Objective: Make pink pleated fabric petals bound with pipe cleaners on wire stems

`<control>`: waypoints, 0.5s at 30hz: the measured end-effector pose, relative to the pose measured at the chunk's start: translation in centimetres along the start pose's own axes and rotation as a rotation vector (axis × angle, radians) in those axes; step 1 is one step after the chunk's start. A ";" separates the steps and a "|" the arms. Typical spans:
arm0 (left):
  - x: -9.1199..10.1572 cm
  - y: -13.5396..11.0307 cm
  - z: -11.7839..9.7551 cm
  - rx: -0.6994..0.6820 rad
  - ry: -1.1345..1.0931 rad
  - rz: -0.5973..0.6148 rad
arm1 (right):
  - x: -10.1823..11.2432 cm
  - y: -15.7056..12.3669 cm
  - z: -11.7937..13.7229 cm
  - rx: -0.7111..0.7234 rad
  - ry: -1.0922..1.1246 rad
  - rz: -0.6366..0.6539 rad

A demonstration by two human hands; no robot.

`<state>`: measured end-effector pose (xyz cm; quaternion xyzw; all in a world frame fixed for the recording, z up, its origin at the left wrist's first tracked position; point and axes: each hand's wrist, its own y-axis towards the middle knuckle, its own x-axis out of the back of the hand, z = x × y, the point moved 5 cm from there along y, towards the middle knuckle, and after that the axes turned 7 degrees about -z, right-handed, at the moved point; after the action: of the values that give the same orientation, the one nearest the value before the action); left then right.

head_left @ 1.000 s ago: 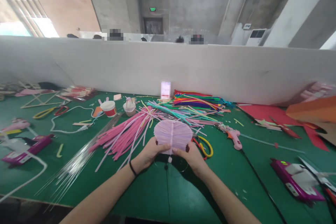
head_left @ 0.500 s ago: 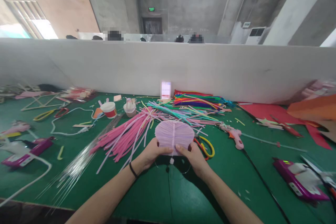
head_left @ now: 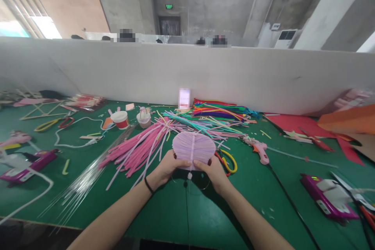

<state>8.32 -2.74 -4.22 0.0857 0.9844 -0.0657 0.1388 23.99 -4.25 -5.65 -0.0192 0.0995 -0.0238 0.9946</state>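
A fan-shaped piece of pale pink pipe cleaners (head_left: 193, 146), bound down the middle, is held up just above the green table (head_left: 175, 218). My left hand (head_left: 167, 167) grips its lower left edge, thumb on top. My right hand (head_left: 213, 171) pinches its lower right edge. A small bead and thin wire hang below the piece between my hands. Behind it lies a spread of loose pink pipe cleaners (head_left: 137, 149).
Coloured pipe cleaners (head_left: 218, 113) are piled at the back by a white partition. Yellow-handled scissors (head_left: 228, 161) and a pink glue gun (head_left: 259, 149) lie to the right. Purple glue guns (head_left: 325, 199) (head_left: 27, 164), two cups (head_left: 120, 119), thin wires (head_left: 84, 181) and red paper (head_left: 295, 125) surround.
Both hands keep hold of the pink piece, almost still. The view has shifted slightly, nothing else moved.
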 end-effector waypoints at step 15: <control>-0.7 -0.9 -0.3 0.086 0.008 0.128 | 0.4 -0.1 0.7 0.012 0.042 -0.016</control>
<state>8.73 -3.64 -3.69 0.1548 0.9737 -0.0987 0.1349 24.52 -4.36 -5.06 -0.0134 0.1202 -0.0328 0.9921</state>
